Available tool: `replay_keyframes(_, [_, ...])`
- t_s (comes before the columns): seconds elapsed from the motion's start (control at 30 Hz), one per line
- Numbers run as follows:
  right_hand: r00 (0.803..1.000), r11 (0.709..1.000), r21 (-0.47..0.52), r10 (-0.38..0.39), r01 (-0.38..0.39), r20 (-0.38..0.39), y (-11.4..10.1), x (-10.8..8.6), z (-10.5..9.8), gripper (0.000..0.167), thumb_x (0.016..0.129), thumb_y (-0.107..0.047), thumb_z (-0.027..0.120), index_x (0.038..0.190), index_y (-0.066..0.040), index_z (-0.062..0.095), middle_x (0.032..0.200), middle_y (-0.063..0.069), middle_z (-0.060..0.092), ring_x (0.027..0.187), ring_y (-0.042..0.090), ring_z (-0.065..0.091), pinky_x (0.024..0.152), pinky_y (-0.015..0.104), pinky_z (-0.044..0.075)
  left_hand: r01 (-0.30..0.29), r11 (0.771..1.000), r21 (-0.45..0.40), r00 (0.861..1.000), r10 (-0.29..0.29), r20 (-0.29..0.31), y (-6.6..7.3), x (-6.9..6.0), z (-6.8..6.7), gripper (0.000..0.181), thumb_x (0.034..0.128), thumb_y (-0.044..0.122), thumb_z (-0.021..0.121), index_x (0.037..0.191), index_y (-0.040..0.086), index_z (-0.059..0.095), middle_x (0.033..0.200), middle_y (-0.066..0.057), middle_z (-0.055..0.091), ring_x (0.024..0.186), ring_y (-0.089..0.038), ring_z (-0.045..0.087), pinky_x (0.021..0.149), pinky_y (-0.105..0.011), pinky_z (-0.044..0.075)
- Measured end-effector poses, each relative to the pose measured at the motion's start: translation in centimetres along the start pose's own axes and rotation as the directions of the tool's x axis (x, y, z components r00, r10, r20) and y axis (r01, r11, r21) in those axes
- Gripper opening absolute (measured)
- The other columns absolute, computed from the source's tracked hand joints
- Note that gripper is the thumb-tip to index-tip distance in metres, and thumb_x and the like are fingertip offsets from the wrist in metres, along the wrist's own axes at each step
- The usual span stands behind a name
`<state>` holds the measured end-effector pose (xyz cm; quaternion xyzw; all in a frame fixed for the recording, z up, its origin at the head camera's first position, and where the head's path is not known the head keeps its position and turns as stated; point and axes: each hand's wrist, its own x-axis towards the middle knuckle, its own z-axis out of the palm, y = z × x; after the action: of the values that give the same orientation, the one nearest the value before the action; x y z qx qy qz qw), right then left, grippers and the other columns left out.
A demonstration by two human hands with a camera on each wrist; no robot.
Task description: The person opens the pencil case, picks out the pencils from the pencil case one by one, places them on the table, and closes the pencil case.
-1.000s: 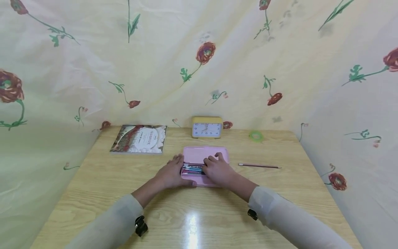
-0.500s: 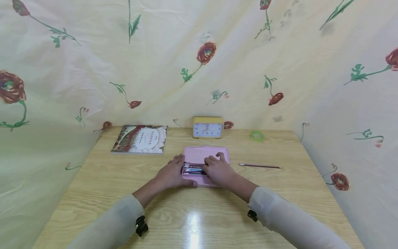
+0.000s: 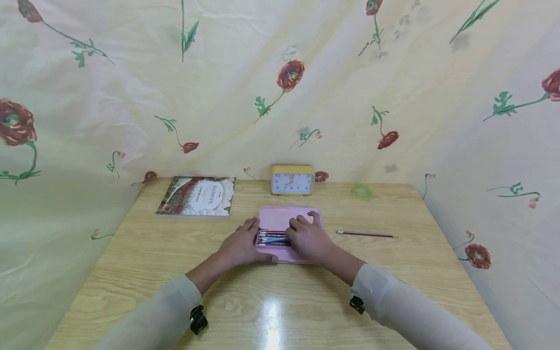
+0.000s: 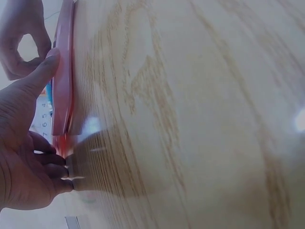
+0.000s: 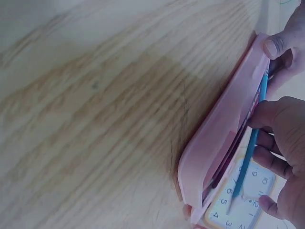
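A pink pencil case (image 3: 287, 215) lies open on the table with several pencils (image 3: 267, 234) inside, some dark red. My left hand (image 3: 240, 244) holds the case at its left end, the thumb along the front wall and the other fingers round the side. Over the right part of the case, my right hand (image 3: 309, 238) pinches a blue pencil (image 5: 250, 155) between thumb and fingers. In the right wrist view this pencil slants up out of the case, its tip free. The right hand hides part of the case's contents in the head view.
A dark red pencil (image 3: 366, 234) lies right of the case. Behind stand a yellow clock (image 3: 292, 180) and, flat on the table (image 3: 175, 257), a booklet (image 3: 197, 196) at left and a green tape roll (image 3: 361, 191) at right. A flowered cloth (image 3: 218, 97) hangs behind.
The blue pencil in the case has shifted and now lies at a slant across the others. My right hand has moved slightly; the left hand stays on the case.
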<state>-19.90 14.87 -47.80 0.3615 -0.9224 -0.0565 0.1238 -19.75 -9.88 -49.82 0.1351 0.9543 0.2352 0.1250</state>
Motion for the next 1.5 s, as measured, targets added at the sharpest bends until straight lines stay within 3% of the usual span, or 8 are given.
replay_keyframes(0.27, [0.997,0.999,0.041,0.035,-0.033,-0.064,2.1,-1.1,-0.3,0.009,0.096,-0.016,0.083,0.098,-0.015,0.075,0.102,0.002,0.066,0.101,0.025,0.061,0.109,0.072,0.05,0.002,1.0,-0.012,1.0,-0.002,-0.004,0.0,0.0,0.0,0.145,0.0723,0.083,0.088,0.176,0.006,0.023,0.185,-0.015,0.023,0.168,-0.046,0.03,0.129,-0.064,0.042])
replay_keyframes(0.47, [0.991,0.998,0.019,0.063,-0.062,-0.114,4.0,-3.0,-0.4,0.014,0.093,-0.016,0.088,0.096,-0.016,0.074,0.1,0.002,0.066,0.098,0.026,0.061,0.105,0.074,0.053,0.008,1.0,-0.02,1.0,-0.008,0.004,0.0,-0.1,0.1,0.144,0.0727,0.08,0.09,0.176,0.006,0.023,0.185,-0.015,0.022,0.168,-0.047,0.03,0.13,-0.065,0.039])
replay_keyframes(0.7, [0.986,0.991,0.02,0.131,-0.129,-0.101,6.2,-5.7,-0.3,0.017,0.092,-0.019,0.09,0.097,-0.016,0.075,0.104,0.003,0.07,0.099,0.027,0.063,0.105,0.075,0.052,-0.004,1.0,-0.018,1.0,0.004,0.007,0.2,-0.3,0.1,0.141,0.0738,0.078,0.09,0.176,0.005,0.025,0.185,-0.016,0.023,0.168,-0.048,0.029,0.131,-0.067,0.038])
replay_keyframes(1.0, [0.978,0.984,-0.022,0.173,-0.177,-0.118,9.4,-9.0,0.1,0.015,0.088,-0.007,0.086,0.096,-0.013,0.074,0.099,0.004,0.07,0.095,0.029,0.063,0.101,0.078,0.053,-0.012,1.0,-0.014,1.0,0.012,0.006,0.2,-0.4,0.0,0.141,0.0742,0.08,0.089,0.176,0.005,0.025,0.185,-0.016,0.024,0.168,-0.048,0.029,0.13,-0.067,0.039])
replay_keyframes(1.27, [0.968,0.97,-0.002,0.242,-0.243,-0.071,11.3,-11.9,0.4,0.021,0.085,-0.005,0.09,0.099,-0.012,0.077,0.098,0.004,0.069,0.096,0.03,0.064,0.097,0.08,0.054,-0.023,1.0,-0.001,1.0,0.023,0.007,0.2,-0.5,-0.1,0.14,0.0758,0.081,0.087,0.175,0.003,0.026,0.185,-0.017,0.023,0.168,-0.048,0.028,0.129,-0.067,0.04])
replay_keyframes(1.5, [0.962,0.962,-0.017,0.271,-0.271,-0.037,12.2,-13.3,0.5,0.019,0.087,-0.005,0.09,0.099,-0.012,0.076,0.099,0.005,0.069,0.098,0.03,0.063,0.098,0.081,0.052,-0.015,1.0,-0.001,1.0,0.015,0.011,0.3,-0.5,-0.2,0.139,0.0767,0.08,0.086,0.175,0.003,0.025,0.185,-0.017,0.022,0.167,-0.05,0.029,0.13,-0.067,0.039])
